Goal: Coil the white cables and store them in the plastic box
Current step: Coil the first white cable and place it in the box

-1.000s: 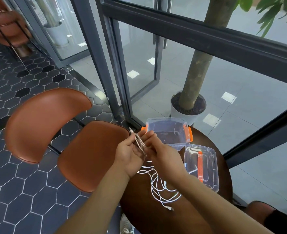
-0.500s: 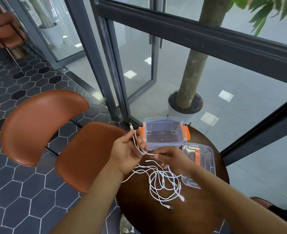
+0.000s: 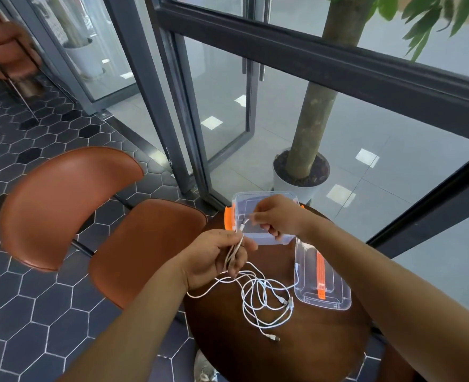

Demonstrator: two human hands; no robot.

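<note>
White cables lie in a loose tangle on the round brown table. My left hand grips a bunch of folded cable strands at the table's left edge. My right hand hovers over the clear plastic box and pinches a cable end that runs down to my left hand. The box has orange clips and stands open at the table's far side. Its clear lid with an orange handle lies flat to the right of the tangle.
A brown chair stands left of the table on dark hexagon tiles. Behind the table are a dark-framed glass wall and a potted tree. Another brown chair is at the far left.
My right hand has gone from the tangle up over the box, drawing a cable end with it. My left hand has dropped a little, still holding the bunch.
</note>
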